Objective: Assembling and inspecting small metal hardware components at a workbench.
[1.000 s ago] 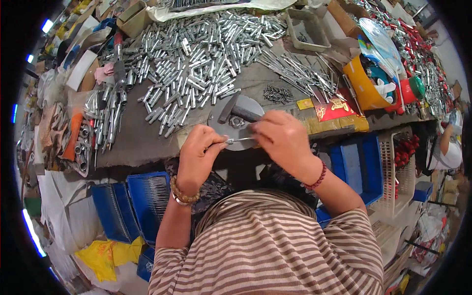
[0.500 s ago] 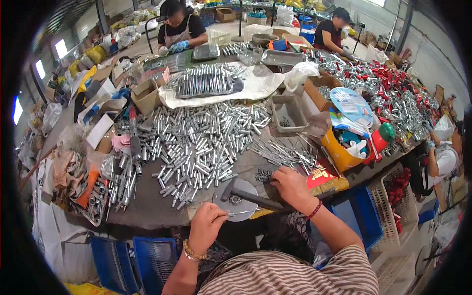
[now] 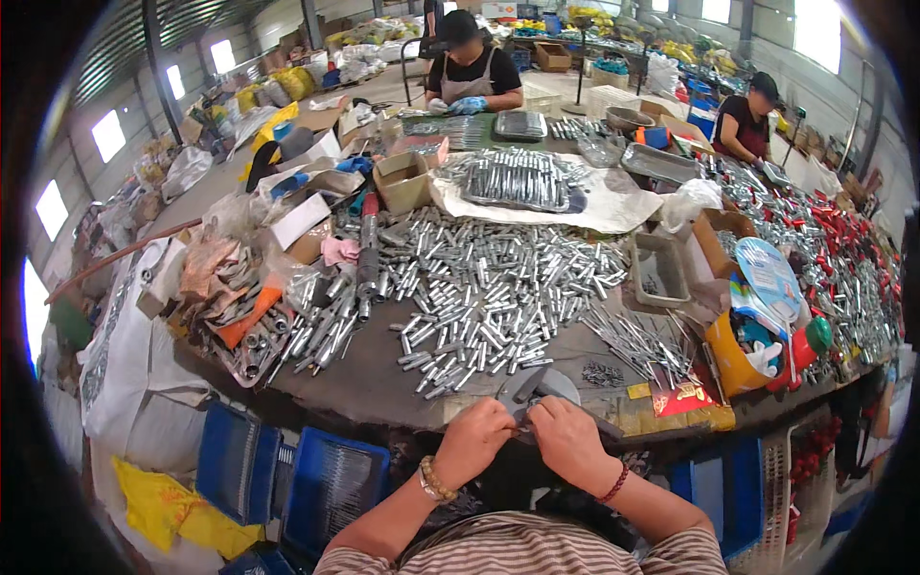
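Right hand (image 3: 572,446) back from the small dark metal pieces (image 3: 602,374), now beside the left hand (image 3: 474,443);
fingers of both curled, fingertips close together at the near edge of the round grey plate (image 3: 567,385); cannot tell what they grip; hammer (image 3: 528,385) on plate; silvery tubes (image 3: 508,287) heaped beyond.

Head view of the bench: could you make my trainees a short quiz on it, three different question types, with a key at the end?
1. True or false: the left hand and right hand are close together at the near edge of the bench.
2. Which container stands on the bench just right of the thin metal rods? A) blue bin B) yellow bucket C) white basket
3. Fill the gap: the hand with the dark red bracelet at its wrist is the ____ one.

Key: 1. True. 2. B. 3. Right.
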